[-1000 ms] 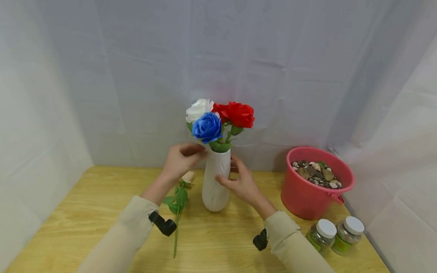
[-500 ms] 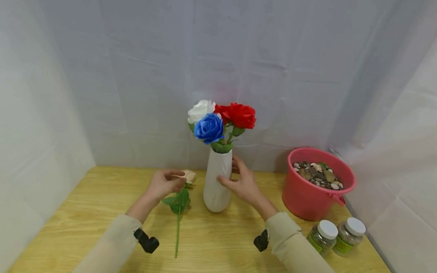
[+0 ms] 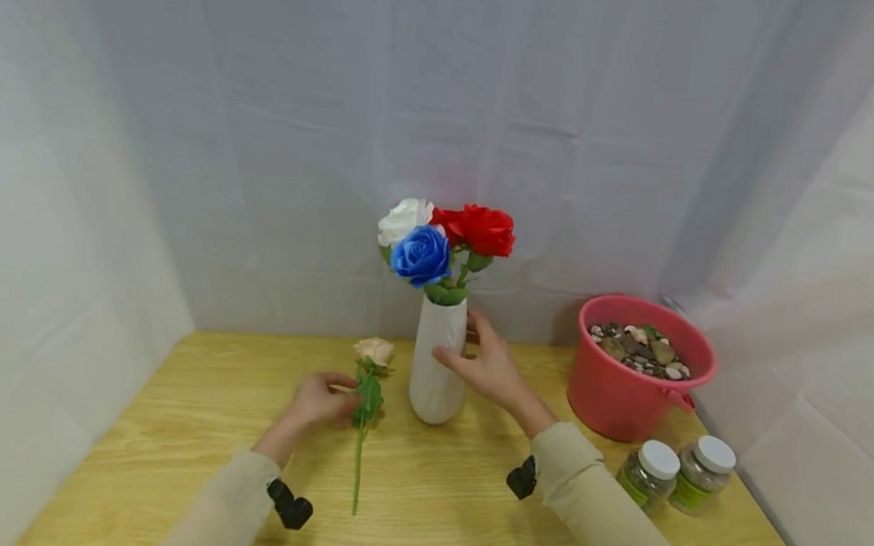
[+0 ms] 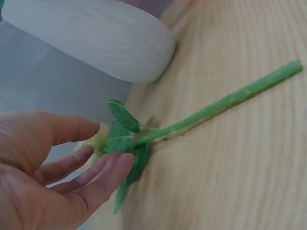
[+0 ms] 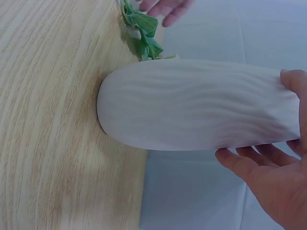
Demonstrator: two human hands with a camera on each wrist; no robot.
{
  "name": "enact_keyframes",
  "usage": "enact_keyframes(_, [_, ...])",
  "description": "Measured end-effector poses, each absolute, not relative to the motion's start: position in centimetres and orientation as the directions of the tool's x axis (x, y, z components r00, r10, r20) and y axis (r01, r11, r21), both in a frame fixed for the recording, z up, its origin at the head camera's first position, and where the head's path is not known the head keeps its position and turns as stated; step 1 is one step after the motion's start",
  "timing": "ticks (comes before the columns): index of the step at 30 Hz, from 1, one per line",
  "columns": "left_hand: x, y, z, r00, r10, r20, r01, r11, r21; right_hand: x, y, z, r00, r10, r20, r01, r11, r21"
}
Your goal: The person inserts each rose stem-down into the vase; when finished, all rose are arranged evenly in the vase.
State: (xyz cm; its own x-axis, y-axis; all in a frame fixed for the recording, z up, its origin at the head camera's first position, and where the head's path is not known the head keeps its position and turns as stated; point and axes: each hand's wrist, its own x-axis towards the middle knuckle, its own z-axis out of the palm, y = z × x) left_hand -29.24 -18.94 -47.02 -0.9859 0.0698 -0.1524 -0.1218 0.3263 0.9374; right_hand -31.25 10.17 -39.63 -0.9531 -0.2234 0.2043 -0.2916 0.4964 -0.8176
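Note:
A white vase (image 3: 437, 361) with a rippled surface stands upright, holding a blue rose (image 3: 420, 255), a white rose (image 3: 404, 221) and red roses (image 3: 485, 229). My right hand (image 3: 487, 364) grips its upper right side, thumb in front and fingers behind, as the right wrist view also shows. To the left, a cream rose (image 3: 375, 351) lies on the table, its green stem (image 4: 216, 106) pointing toward me. Over its leaves (image 4: 120, 136) my left hand (image 3: 324, 400) reaches with thumb and fingers spread apart; whether the fingertips touch the leaves is hard to tell.
A pink bucket (image 3: 610, 392) filled with stones (image 3: 638, 350) stands at the right of the wooden table (image 3: 430, 506). In front of it are two jars (image 3: 646, 474) with white lids. Grey-white cloth (image 3: 325, 132) hangs behind and at both sides.
My left hand has left the vase's rim and moved down and left, past the cream bloom to the leaves. My right hand keeps its grip on the vase.

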Motion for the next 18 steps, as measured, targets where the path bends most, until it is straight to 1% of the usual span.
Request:
enact_keyframes(3, [-29.0, -18.7, -47.5, -0.979, 0.065, -0.193, -0.161, 0.335, 0.928, -31.3, 10.3, -39.6, -0.956, -0.222, 0.193, -0.281, 0.495, -0.822])
enact_keyframes(10, [-28.7, -18.1, -47.9, -0.965, 0.056, -0.254, -0.229, 0.283, 0.931, -31.5, 10.5, -39.6, -0.952, -0.232, 0.2, -0.291, 0.481, -0.827])
enact_keyframes(18, [-28.3, -17.6, -48.6, -0.966, 0.036, -0.257, -0.237, 0.283, 0.929, -31.5, 10.4, -39.7, -0.951, -0.241, 0.194, -0.289, 0.47, -0.834])
